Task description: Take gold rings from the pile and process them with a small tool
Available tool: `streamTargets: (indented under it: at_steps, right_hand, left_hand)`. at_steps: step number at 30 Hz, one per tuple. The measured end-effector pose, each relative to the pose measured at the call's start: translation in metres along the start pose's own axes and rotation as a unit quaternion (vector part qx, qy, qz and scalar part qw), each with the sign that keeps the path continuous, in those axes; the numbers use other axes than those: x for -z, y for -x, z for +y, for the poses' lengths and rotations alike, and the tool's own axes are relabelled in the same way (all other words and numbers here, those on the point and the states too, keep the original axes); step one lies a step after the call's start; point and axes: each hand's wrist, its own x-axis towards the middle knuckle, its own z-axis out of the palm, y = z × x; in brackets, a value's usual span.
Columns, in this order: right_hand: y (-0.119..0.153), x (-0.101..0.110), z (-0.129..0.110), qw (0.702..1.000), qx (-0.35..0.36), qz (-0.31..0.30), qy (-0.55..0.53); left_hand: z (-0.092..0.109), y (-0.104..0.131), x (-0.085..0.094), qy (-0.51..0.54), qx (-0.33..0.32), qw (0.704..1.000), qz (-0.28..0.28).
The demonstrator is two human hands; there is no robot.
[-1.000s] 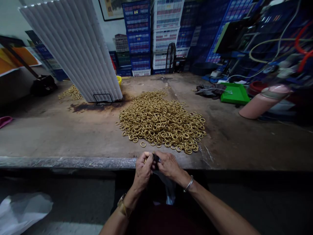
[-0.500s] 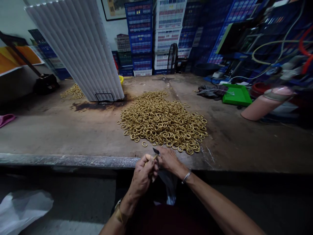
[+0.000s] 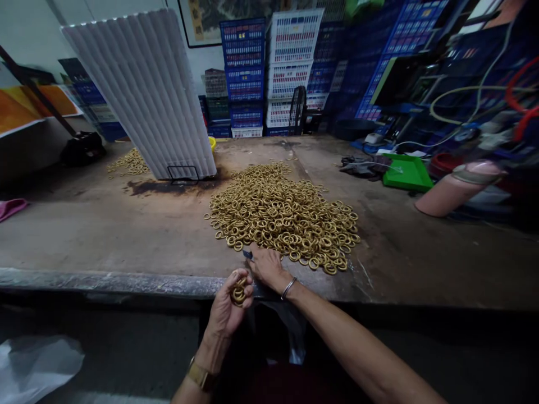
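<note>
Several gold-coloured rings (image 3: pixel 238 293) lie in my left hand (image 3: pixel 229 306), whose fingers curl round them just off the table's front edge. My right hand (image 3: pixel 268 266) rests at the near edge of a big heap of the same rings (image 3: pixel 278 210). From its fingers a small dark blade (image 3: pixel 248 254) sticks out to the left. The handle of the blade is hidden inside the hand, and whether those fingers touch a ring I cannot tell.
The worn wooden table (image 3: pixel 105 235) carries a tall ribbed white panel (image 3: pixel 147 95) in a wire stand, with a smaller ring pile (image 3: pixel 128 163) behind it. At right are a green tray (image 3: pixel 406 173) and a pink bottle (image 3: pixel 452 191). Stacked crates (image 3: pixel 244 78) stand beyond.
My hands have come apart. The left one has turned to show rings in its palm, and the right one has moved left along the heap's near edge with the blade.
</note>
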Motion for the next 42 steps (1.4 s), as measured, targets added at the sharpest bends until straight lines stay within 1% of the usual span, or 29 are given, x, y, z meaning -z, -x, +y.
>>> streamTargets:
  at_steps: [3, 7, 10, 12, 13, 15, 16, 18, 20, 22, 24, 26, 27, 29, 32, 35, 38, 40, 42]
  right_hand:
    - [0.007, 0.000, 0.002, 1.000, 0.005, 0.005, 0.008]
    - [0.016, 0.000, 0.013, 1.000, 0.007, 0.019, -0.006]
    - [0.019, 0.002, 0.028, 0.998, -0.006, 0.035, -0.052]
    - [0.022, 0.004, 0.037, 0.991, -0.002, 0.051, -0.124]
    - [0.024, 0.006, 0.041, 0.983, 0.005, 0.058, -0.176]
    - [0.029, 0.011, 0.046, 0.954, 0.027, 0.058, -0.292]
    - [0.032, 0.014, 0.048, 0.936, 0.038, 0.048, -0.346]
    - [0.039, 0.020, 0.050, 0.902, 0.047, 0.014, -0.430]
    - [0.043, 0.024, 0.051, 0.873, 0.029, -0.020, -0.486]
    - [0.046, 0.025, 0.051, 0.849, -0.009, -0.046, -0.527]
    - [0.046, 0.023, 0.050, 0.826, -0.049, -0.067, -0.558]
    - [0.045, 0.019, 0.050, 0.812, -0.074, -0.074, -0.575]
    - [0.044, 0.017, 0.049, 0.811, -0.079, -0.071, -0.575]
    - [0.043, 0.014, 0.049, 0.822, -0.083, -0.058, -0.561]
    - [0.040, 0.013, 0.048, 0.838, -0.090, -0.044, -0.537]
    - [0.038, 0.017, 0.047, 0.848, -0.100, -0.029, -0.519]
    - [0.037, 0.023, 0.045, 0.858, -0.097, -0.005, -0.504]
    - [0.037, 0.025, 0.044, 0.861, -0.091, 0.007, -0.500]
    - [0.038, 0.025, 0.043, 0.855, -0.088, 0.003, -0.511]
  left_hand:
    - [0.002, -0.003, 0.001, 0.011, -0.003, 1.000, 0.006]
    - [0.002, -0.007, -0.004, -0.018, -0.018, 1.000, 0.017]
    - [-0.002, -0.010, -0.010, -0.082, -0.039, 0.996, 0.020]
    - [-0.006, -0.013, -0.015, -0.156, -0.073, 0.984, 0.038]
    - [-0.009, -0.015, -0.016, -0.199, -0.094, 0.974, 0.052]
    - [-0.014, -0.019, -0.018, -0.283, -0.132, 0.947, 0.068]
    - [-0.016, -0.021, -0.019, -0.319, -0.143, 0.935, 0.068]
    - [-0.019, -0.024, -0.021, -0.369, -0.144, 0.917, 0.053]
    - [-0.021, -0.026, -0.023, -0.395, -0.130, 0.908, 0.039]
    - [-0.023, -0.026, -0.026, -0.402, -0.122, 0.906, 0.042]
    - [-0.024, -0.025, -0.029, -0.403, -0.133, 0.904, 0.051]
    - [-0.026, -0.024, -0.031, -0.413, -0.161, 0.895, 0.051]
    - [-0.026, -0.023, -0.031, -0.420, -0.177, 0.889, 0.049]
    - [-0.027, -0.022, -0.031, -0.431, -0.197, 0.880, 0.047]
    - [-0.027, -0.022, -0.030, -0.434, -0.178, 0.882, 0.053]
    - [-0.026, -0.022, -0.028, -0.420, -0.125, 0.897, 0.045]
    - [-0.026, -0.023, -0.026, -0.382, -0.074, 0.921, 0.016]
    - [-0.026, -0.024, -0.026, -0.365, -0.059, 0.929, 0.001]
    - [-0.027, -0.023, -0.027, -0.352, -0.058, 0.934, -0.004]
